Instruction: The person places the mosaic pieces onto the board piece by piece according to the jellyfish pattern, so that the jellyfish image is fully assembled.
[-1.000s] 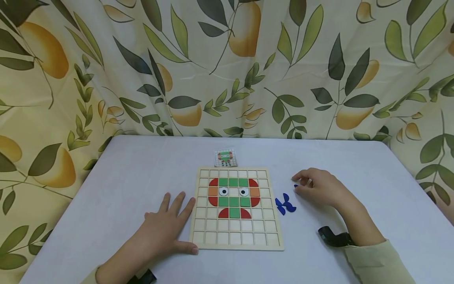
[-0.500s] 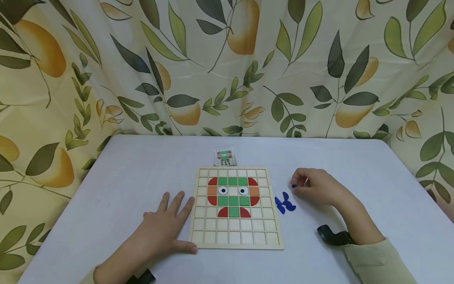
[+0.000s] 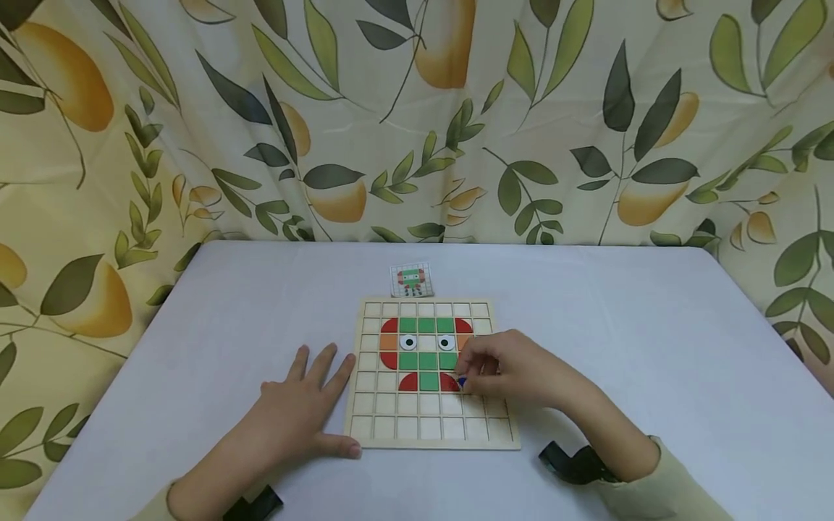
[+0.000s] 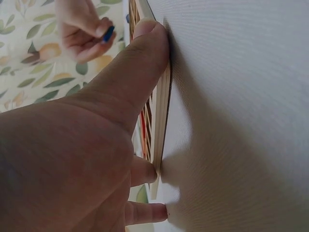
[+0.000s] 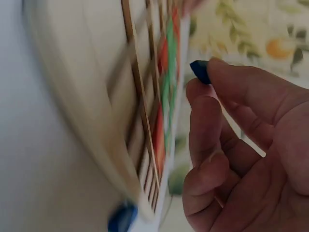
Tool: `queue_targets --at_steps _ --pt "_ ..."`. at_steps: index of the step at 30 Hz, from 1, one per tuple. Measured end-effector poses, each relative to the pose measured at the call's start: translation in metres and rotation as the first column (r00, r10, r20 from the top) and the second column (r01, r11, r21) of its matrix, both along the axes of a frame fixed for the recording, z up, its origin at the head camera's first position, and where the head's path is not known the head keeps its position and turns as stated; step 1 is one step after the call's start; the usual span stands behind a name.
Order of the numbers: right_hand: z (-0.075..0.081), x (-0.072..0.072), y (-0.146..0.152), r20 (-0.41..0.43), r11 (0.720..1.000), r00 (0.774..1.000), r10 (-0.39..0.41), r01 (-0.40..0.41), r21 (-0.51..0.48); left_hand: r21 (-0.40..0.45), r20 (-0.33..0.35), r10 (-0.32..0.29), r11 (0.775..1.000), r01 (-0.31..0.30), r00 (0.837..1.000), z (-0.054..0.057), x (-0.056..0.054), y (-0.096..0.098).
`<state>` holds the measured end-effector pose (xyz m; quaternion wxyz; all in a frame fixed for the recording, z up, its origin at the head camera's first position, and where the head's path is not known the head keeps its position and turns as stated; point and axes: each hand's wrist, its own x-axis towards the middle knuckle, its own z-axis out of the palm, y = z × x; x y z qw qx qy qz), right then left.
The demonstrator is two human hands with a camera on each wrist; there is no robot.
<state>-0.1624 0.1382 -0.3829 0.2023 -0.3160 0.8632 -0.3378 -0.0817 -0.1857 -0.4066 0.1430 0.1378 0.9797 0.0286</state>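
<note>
My right hand (image 3: 515, 369) pinches a small blue piece (image 5: 200, 71) between thumb and index fingertip, over the right half of a wooden grid board (image 3: 436, 444). The board carries red, green and orange pieces and two eye pieces (image 3: 408, 342) that form a face-like pattern. Spread along the board's left side, my left hand (image 3: 302, 409) has straight fingers, with the thumb (image 4: 149, 41) touching the near left corner. From the left wrist, the blue piece shows raised above the board. My right hand hides some cells.
A small card (image 3: 411, 279) printed with a similar pattern lies behind the board. Another blue piece (image 5: 122, 216) lies beside the board's edge in the right wrist view. A leaf-and-fruit patterned cloth (image 3: 417, 145) hangs behind the white table (image 3: 619, 304).
My right hand has picked up a blue piece at the right and carried it left over the board. It now covers where the loose blue pieces showed. My left hand stays put.
</note>
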Motion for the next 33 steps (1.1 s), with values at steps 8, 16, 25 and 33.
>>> queue_targets --at_steps 8,16,25,33 --pt "-0.008 0.015 -0.018 -0.053 0.996 0.998 0.032 -0.027 0.089 0.001 -0.004 0.001 1.0 -0.001 1.0 -0.001 0.001 0.0" --pt "-0.005 0.018 -0.02 -0.137 0.983 0.989 0.051 -0.025 0.184 -0.006 -0.006 0.002 1.0 -0.002 1.0 -0.001 0.001 0.0" --pt "0.011 0.011 -0.003 -0.143 0.979 0.988 0.065 -0.035 0.202 -0.002 -0.008 0.002 1.0 -0.002 1.0 0.002 -0.001 0.001" --pt "0.016 -0.01 0.03 -0.082 0.986 0.996 -0.045 0.058 0.159 -0.003 0.026 0.016 1.0 -0.016 1.0 0.001 0.0 0.001"
